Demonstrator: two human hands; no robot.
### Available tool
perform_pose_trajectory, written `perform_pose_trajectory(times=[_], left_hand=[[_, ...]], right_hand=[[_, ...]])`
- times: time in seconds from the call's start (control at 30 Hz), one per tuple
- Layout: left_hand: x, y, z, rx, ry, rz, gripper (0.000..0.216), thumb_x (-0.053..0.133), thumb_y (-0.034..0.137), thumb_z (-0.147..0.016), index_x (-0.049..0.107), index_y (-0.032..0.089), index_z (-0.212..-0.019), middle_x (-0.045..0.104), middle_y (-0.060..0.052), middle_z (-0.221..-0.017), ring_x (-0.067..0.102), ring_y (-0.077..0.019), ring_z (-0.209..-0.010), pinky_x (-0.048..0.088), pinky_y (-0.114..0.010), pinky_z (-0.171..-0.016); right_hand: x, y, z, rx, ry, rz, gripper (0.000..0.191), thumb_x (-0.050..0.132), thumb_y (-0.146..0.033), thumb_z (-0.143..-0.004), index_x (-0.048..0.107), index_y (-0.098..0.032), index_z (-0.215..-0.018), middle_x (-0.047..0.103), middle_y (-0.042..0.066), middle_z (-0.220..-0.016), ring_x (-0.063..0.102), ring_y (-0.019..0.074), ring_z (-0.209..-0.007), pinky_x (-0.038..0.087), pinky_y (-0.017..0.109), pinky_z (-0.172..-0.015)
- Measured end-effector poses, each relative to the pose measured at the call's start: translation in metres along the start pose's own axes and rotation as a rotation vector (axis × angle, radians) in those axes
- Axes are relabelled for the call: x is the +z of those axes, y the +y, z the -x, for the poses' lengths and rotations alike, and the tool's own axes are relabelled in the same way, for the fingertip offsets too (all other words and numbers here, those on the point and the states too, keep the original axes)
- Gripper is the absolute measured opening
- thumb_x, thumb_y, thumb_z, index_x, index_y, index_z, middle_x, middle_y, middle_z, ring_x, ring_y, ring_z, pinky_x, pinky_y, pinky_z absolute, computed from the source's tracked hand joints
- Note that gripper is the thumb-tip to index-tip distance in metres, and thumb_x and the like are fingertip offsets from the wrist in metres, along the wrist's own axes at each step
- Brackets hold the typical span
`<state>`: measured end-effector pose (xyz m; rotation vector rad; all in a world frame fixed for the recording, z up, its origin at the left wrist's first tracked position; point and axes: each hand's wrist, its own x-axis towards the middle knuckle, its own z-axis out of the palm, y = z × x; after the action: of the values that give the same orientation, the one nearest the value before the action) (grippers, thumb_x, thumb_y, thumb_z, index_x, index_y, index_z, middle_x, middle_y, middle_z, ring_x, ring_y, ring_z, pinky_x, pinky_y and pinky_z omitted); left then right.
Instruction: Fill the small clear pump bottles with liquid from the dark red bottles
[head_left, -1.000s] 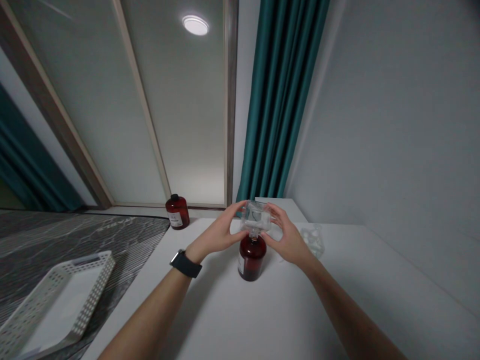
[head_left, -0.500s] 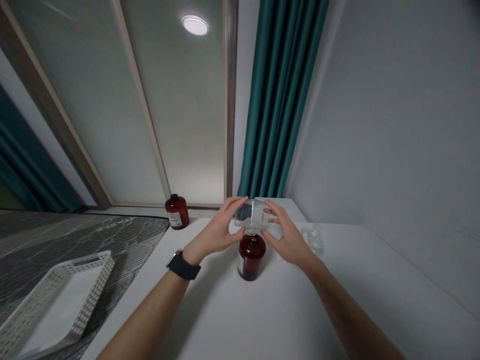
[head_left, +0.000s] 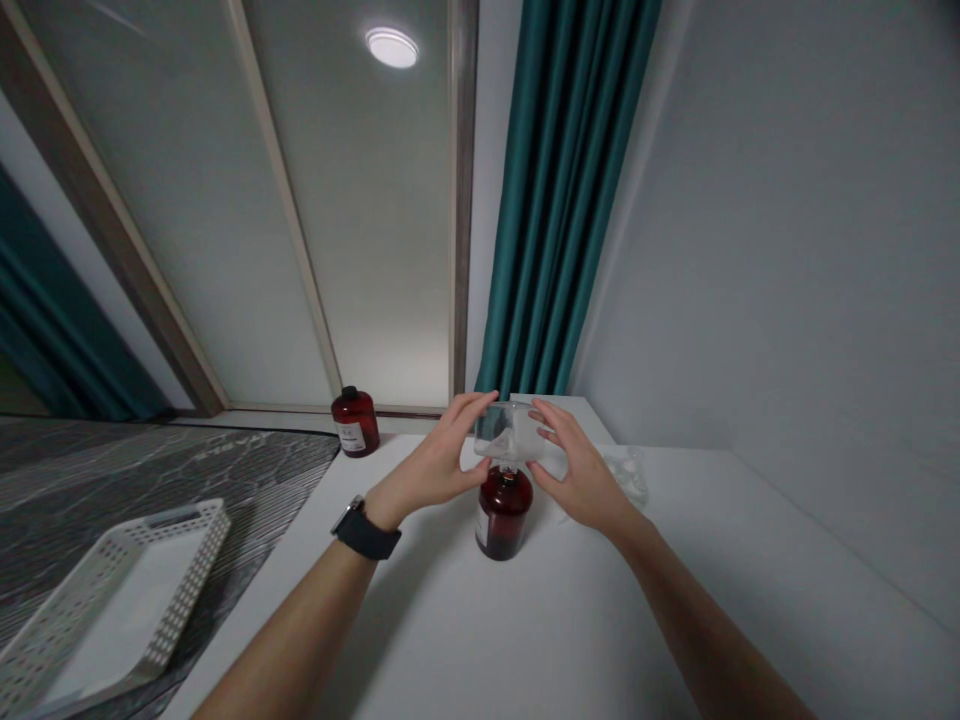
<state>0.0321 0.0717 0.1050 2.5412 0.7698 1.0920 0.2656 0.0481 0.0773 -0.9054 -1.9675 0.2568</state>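
Note:
Between my two hands is a clear see-through container [head_left: 495,432], held above an amber bottle [head_left: 504,525]. Its narrow lower end points down at the bottle's uncapped mouth; whether the two touch, I cannot tell. My left hand [head_left: 454,455] grips the container's left side, thumb low and fingers along the top edge. On the opposite side, my right hand [head_left: 574,470] has its thumb and fingers curved around it. The amber bottle stands upright on the white table [head_left: 480,640], its pale label partly turned away to the left.
A second amber bottle [head_left: 355,420] with a black cap stands at the table's far left corner. Beyond the left edge sits a white perforated basket [head_left: 187,590]. Crumpled clear plastic [head_left: 634,478] lies behind my right hand. A green curtain [head_left: 559,200] hangs at the back.
The clear container has turned and shifted slightly right between my hands. Both hands keep nearly the same position, and the amber bottle stays in place.

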Motion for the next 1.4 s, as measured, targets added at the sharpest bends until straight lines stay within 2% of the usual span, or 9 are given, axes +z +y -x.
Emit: perform_pose_trajectory(times=[0.3, 0.6, 1.03, 1.4], left_hand=[[-0.002, -0.003, 0.001, 0.024, -0.007, -0.024, 0.072, 0.064, 0.015, -0.087, 0.031, 0.030, -0.149, 0.042, -0.010, -0.143, 0.044, -0.0296, -0.137, 0.038, -0.054, -0.118], [-0.005, 0.007, -0.001, 0.061, 0.000, -0.095, 0.070, 0.064, 0.010, -0.082, 0.035, 0.027, -0.144, 0.042, -0.012, -0.141, 0.045, -0.0300, -0.135, 0.042, -0.052, -0.115], [-0.008, 0.014, -0.003, 0.079, -0.016, -0.153, 0.067, 0.063, 0.011, -0.082, 0.034, 0.027, -0.140, 0.043, -0.012, -0.137, 0.047, -0.0323, -0.131, 0.045, -0.055, -0.111], [-0.010, 0.016, -0.003, 0.094, -0.021, -0.204, 0.062, 0.064, 0.014, -0.083, 0.035, 0.025, -0.137, 0.044, -0.013, -0.135, 0.049, -0.0331, -0.129, 0.047, -0.054, -0.108]], right_hand=[[-0.003, 0.003, 0.002, -0.025, -0.015, 0.056, 0.074, 0.057, -0.012, -0.088, 0.031, -0.035, -0.153, 0.040, 0.009, -0.153, 0.041, 0.0295, -0.143, 0.044, 0.055, -0.115], [-0.011, -0.002, 0.001, -0.081, -0.062, 0.195, 0.077, 0.059, -0.014, -0.089, 0.025, -0.035, -0.155, 0.039, 0.010, -0.152, 0.039, 0.0299, -0.144, 0.036, 0.056, -0.120], [-0.016, -0.005, -0.001, -0.111, -0.070, 0.246, 0.081, 0.059, -0.013, -0.088, 0.020, -0.035, -0.156, 0.041, 0.011, -0.149, 0.042, 0.0323, -0.141, 0.038, 0.057, -0.118], [-0.016, -0.002, 0.000, -0.126, -0.053, 0.236, 0.074, 0.062, -0.015, -0.087, 0.031, -0.033, -0.152, 0.045, 0.011, -0.146, 0.045, 0.0325, -0.138, 0.039, 0.058, -0.117]])
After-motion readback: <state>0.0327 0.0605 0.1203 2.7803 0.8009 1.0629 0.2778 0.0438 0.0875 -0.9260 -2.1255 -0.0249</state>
